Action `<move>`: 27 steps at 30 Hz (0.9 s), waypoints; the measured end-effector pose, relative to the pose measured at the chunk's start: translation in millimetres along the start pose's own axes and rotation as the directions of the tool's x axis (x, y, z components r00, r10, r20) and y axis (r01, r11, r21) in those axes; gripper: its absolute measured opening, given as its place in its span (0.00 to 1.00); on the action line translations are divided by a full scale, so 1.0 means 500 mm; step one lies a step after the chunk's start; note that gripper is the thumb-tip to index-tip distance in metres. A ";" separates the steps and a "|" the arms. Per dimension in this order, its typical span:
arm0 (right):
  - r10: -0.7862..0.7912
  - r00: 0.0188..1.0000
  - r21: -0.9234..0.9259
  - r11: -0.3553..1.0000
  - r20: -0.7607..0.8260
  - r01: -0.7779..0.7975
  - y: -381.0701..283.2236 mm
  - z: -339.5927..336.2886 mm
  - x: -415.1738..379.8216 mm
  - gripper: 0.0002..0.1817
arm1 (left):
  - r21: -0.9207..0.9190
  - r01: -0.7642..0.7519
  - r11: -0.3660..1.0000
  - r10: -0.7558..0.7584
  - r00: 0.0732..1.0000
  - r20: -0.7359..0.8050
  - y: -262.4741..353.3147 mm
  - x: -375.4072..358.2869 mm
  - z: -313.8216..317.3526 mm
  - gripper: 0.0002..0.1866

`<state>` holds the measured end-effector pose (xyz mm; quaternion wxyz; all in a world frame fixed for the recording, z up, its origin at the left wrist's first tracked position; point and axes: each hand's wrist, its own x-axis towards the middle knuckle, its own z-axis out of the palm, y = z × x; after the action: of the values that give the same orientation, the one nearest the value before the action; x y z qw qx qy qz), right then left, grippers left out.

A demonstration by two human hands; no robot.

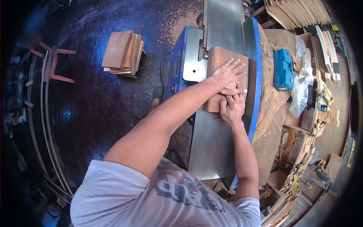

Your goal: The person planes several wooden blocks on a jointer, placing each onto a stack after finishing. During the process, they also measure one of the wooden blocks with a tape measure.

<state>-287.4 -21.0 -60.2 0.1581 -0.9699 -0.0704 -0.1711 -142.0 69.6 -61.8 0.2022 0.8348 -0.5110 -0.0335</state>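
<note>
A reddish-brown wooden board (pixel 217 60) lies flat on the metal bed (pixel 211 143) of a blue-sided jointer, across its middle. On top of the board, my left hand (pixel 229 76) rests flat with its fingers spread. Just behind it, my right hand (pixel 232 108) presses over the board's near end, fingers stretched forward and touching the left hand. The cutter under the board is hidden. Beside the board runs the upright fence (pixel 249 72) on the right; a metal side plate (pixel 194 56) juts out on the left.
A stack of boards (pixel 119 51) stands on the dark floor at left, near a pinkish chair frame (pixel 56 62). Right of the machine are heaped sawdust (pixel 269 87), a teal case (pixel 283 70), a clear plastic bag (pixel 302 79) and many wood strips (pixel 297 13).
</note>
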 end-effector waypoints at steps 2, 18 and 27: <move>-0.009 1.000 -0.004 1.000 -0.016 0.009 0.001 0.000 0.008 0.20 | -0.002 0.002 1.000 -0.002 1.000 0.000 -0.005 0.004 -0.001 0.47; 0.031 0.999 -0.015 0.999 -0.010 -0.032 0.033 0.032 0.087 0.15 | 0.041 0.011 0.999 -0.012 1.000 0.023 -0.073 0.064 -0.018 0.45; 0.011 0.999 -0.097 0.995 0.032 -0.007 0.059 0.042 0.152 0.19 | 0.050 0.033 0.998 -0.035 0.998 0.043 -0.128 0.115 -0.029 0.44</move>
<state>-204.3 -35.5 -60.5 0.1105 -0.9794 -0.0603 -0.1576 -56.9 49.4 -63.5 0.1696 0.8472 -0.5016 -0.0426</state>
